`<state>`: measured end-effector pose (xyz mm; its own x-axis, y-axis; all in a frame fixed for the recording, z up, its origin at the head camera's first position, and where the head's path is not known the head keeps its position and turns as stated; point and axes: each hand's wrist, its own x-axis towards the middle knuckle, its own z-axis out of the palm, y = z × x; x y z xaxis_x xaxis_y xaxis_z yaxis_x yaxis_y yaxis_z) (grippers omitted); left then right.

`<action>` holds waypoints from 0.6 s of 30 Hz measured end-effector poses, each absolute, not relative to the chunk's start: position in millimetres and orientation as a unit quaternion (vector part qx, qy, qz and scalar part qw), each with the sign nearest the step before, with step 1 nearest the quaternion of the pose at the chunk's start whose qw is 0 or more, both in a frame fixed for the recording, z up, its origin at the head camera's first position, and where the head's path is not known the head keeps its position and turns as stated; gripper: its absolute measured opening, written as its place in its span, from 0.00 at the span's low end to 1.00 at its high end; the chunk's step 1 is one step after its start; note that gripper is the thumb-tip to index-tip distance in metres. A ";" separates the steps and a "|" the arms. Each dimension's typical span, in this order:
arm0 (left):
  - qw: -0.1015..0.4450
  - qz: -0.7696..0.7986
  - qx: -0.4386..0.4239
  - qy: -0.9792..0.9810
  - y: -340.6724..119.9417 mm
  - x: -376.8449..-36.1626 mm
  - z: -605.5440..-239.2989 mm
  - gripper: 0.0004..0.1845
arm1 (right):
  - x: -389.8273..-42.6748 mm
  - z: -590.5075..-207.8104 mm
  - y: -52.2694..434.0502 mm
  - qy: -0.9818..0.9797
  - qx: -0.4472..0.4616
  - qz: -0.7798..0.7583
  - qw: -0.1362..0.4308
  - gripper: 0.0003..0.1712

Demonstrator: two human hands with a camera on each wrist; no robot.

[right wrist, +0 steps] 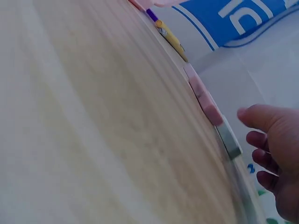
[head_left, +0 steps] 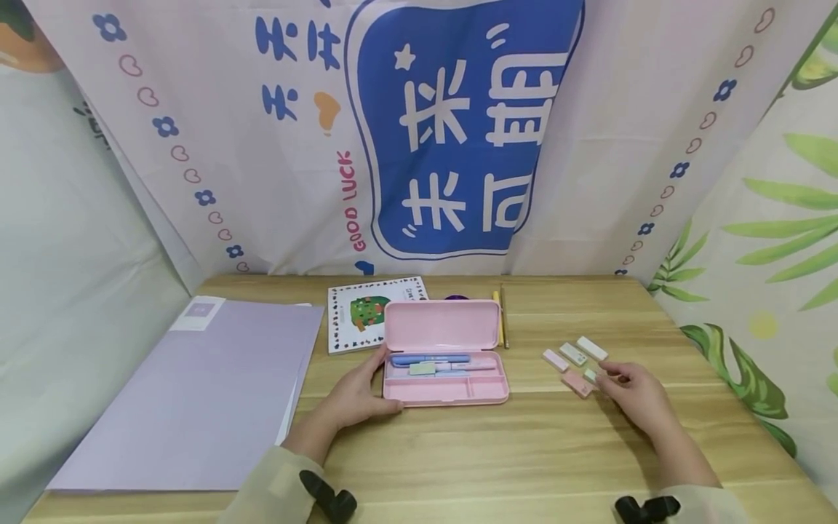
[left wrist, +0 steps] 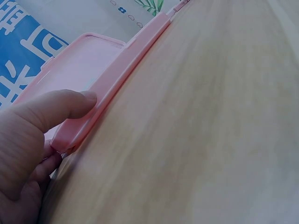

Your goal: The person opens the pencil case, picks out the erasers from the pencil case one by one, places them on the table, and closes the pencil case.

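An open pink pencil case lies on the table, its lid raised at the back. Inside the long rear compartment are a blue pen, other slim pens and a pale green eraser. My left hand grips the case's left end; in the left wrist view its thumb presses the front wall. To the right lie several small block erasers, among them a pink one and a green one. My right hand hovers beside the green eraser, thumb and fingers apart in the right wrist view.
A large lilac folder with papers beneath covers the table's left side. Behind the case lie a white illustrated booklet, a purple round item, a yellow pencil-like stick and a brown one. A printed curtain hangs at the back edge.
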<state>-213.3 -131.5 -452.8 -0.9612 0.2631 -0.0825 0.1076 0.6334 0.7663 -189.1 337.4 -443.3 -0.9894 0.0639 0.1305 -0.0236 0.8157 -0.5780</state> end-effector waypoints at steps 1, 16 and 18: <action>0.093 0.415 0.104 0.899 -131.1 -213.5 -453.1 0.64 | -189.1 -441.3 334.1 -0.949 -0.008 0.306 0.081 0.24; 0.088 0.422 0.104 0.896 -131.7 -213.9 -454.4 0.64 | -217.2 -434.7 205.5 -0.924 0.124 0.351 0.090 0.15; 0.086 0.420 0.106 0.897 -131.3 -213.7 -454.3 0.64 | -220.5 -435.5 187.1 -0.921 0.145 0.351 0.083 0.15</action>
